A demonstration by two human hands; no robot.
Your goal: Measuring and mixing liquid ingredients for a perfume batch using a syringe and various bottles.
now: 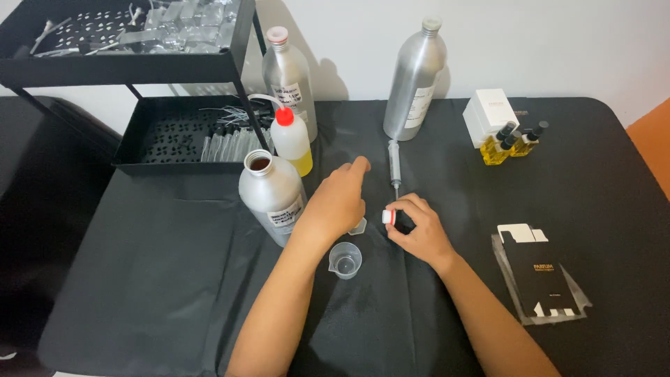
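A big counter (174,279) with a black cloth on it holds everything. At its back left stands a black rack (125,66) with two trays of small glass and plastic bits. Three tall silver bottles come next. One open bottle (271,195) stands just beside the left arm. One closed bottle (287,77) is behind it, and one more bottle (417,77) stands at the back middle. A squeeze bottle (292,139) with yellow liquid and a red top stands between the first two. On the right lies a flat black box (539,276) on a clear sheet. Far back right are a white box (490,112) and small yellow perfume bottles (508,145).

The left hand (338,202) lies over a small clear thing, so most of that thing is hidden. Its fingers are loose and a bit apart, one pointing to the back. A small clear cup (345,260) sits just below this hand.

The right hand (419,234) pinches a little white and red cap (388,217) with its fingers. The cap is at the fingertips, on the side toward the left hand. A thin syringe (395,164) lies just behind the cap, running from front to back.
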